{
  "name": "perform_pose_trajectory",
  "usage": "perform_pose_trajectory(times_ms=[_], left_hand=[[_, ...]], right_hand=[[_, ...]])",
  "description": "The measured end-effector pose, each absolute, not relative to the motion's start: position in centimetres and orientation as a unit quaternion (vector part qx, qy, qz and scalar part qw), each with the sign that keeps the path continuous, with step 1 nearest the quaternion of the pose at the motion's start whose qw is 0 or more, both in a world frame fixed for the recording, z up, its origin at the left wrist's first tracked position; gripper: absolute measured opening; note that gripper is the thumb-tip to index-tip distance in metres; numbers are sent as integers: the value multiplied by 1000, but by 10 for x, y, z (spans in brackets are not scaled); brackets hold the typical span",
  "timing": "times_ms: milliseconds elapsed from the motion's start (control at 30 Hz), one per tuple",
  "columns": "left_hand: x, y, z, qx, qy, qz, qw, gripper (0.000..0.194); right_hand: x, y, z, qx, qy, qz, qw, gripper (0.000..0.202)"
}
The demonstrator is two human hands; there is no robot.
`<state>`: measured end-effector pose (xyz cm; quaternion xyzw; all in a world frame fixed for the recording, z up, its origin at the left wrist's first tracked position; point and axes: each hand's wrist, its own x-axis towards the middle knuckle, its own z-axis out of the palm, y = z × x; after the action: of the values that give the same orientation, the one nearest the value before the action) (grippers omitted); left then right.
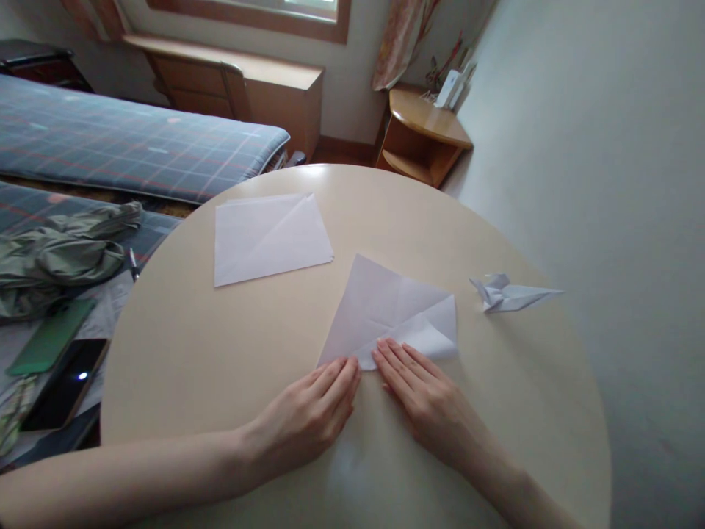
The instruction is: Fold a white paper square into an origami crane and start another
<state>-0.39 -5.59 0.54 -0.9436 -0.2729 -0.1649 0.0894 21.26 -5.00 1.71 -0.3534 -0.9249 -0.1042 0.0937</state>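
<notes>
Flatly, 2 hands (366, 386), folded paper's (380, 301) edge

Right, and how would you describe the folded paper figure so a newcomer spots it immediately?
Start at the round cream table and go to its right side, near the pale wall. The small folded paper figure sits right of the creased sheet. Unlike that sheet and the flat paper pile, it rises from the surface and tapers to a long point.

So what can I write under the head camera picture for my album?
Two hands press a creased white paper beside a folded paper figure.
</notes>
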Motion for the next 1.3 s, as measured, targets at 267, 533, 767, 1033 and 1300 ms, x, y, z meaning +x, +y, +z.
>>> perform_pose_trajectory(times_ms=[267, 533, 767, 1033, 1300], left_hand=[[-6, -42, 8, -955, -273, -113, 18, 41], [-3, -38, 6, -965, -237, -114, 16, 42], [1, -33, 4, -967, -232, -105, 33, 40], [-1, -32, 4, -968, -238, -81, -10, 43], [0, -31, 5, -972, -224, -75, -11, 39]], right_hand=[[216, -48, 19, -381, -916, -40, 120, 37], [229, -33, 22, -414, -897, 50, 148, 36], [233, -28, 27, -413, -893, 104, 148, 36], [237, -23, 27, -416, -884, 156, 147, 30], [233, -25, 31, -419, -884, 144, 150, 30]])
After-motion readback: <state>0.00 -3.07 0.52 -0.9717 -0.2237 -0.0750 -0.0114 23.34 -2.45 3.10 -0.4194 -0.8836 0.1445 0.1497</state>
